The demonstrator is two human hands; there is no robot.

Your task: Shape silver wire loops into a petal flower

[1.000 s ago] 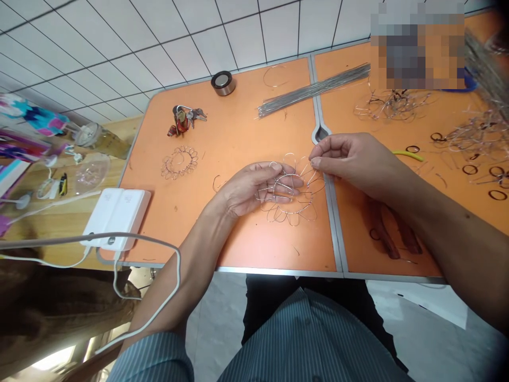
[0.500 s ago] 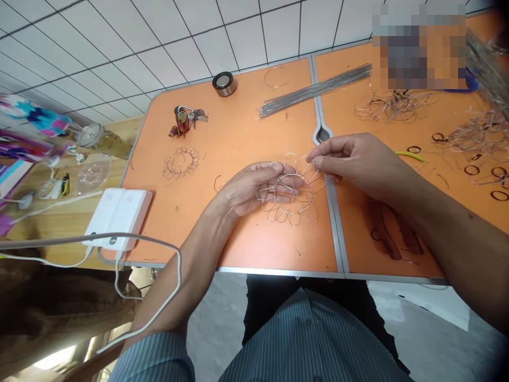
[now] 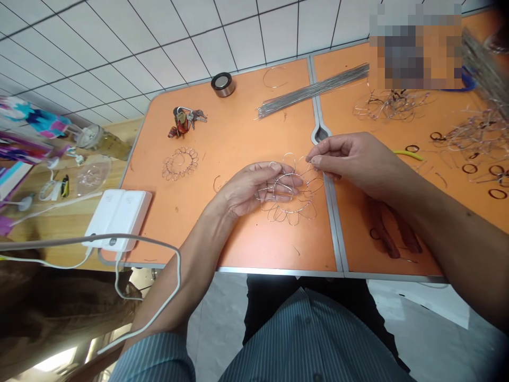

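On an orange table (image 3: 242, 127), a bundle of straight wires (image 3: 310, 92) is laid toward the far edge. Nearer, the left hand (image 3: 262, 185) is closed in a thumb-over-fingers grip on a flower-shaped wire ring (image 3: 292, 211), held by its left side; its upper right seems to be pinched in the right hand's (image 3: 344, 156) grip, though such thin wire is hard to make out. Farther left, a second looped ring (image 3: 191, 163) is laid flat.

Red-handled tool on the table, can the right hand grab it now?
Probably not straight away: the right hand is pinching the looped wire ring, and its forearm hides part of the red-handled tool, though the handles show.
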